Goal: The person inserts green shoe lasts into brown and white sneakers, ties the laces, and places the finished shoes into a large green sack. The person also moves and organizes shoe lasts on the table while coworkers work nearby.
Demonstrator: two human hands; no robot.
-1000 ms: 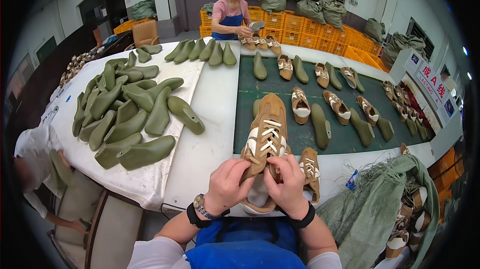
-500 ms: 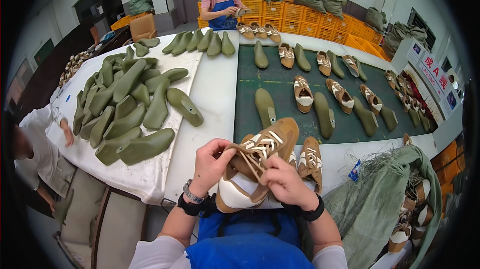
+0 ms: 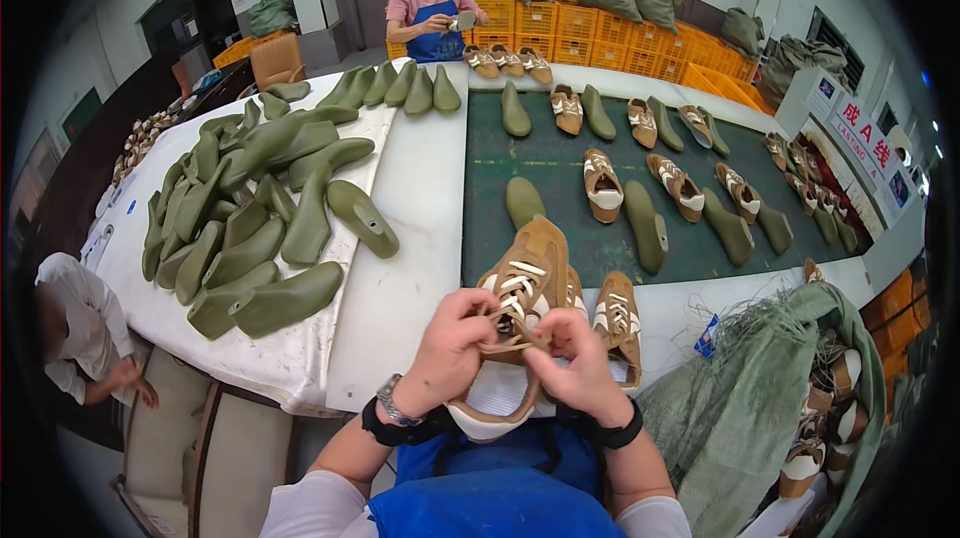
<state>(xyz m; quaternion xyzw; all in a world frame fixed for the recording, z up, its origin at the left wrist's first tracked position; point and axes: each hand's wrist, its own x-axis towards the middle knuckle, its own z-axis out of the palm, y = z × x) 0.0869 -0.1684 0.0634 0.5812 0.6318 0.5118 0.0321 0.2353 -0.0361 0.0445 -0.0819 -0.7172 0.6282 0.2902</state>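
A brown suede sneaker (image 3: pixel 542 241) with white stripes and a white heel rests at the table's near edge, toe pointing away from me. My left hand (image 3: pixel 452 356) is closed at the left side of its opening, pinching the shoelace (image 3: pixel 510 346). On the opposite side my right hand (image 3: pixel 578 366) pinches the lace too, the fingertips close to the shoe's collar. The white striped insole shows inside the opening. Just right of my hands stands another brown sneaker (image 3: pixel 618 323), laced. A green shoe last (image 3: pixel 523 202) lies beyond the toe, partly hidden by it.
A heap of green shoe lasts (image 3: pixel 265 153) covers the white cloth (image 3: pixel 318 358) at left. Sneakers and lasts stand on the dark green belt (image 3: pixel 540 160). At right is a green woven sack (image 3: pixel 715 413) of shoes. One co-worker (image 3: pixel 430 13) stands opposite, another (image 3: pixel 85 328) at left.
The sneaker has turned more upright, toe away from me, and both hands have come closer together over its opening. The left co-worker's arm has dropped; lasts on the heap have shifted.
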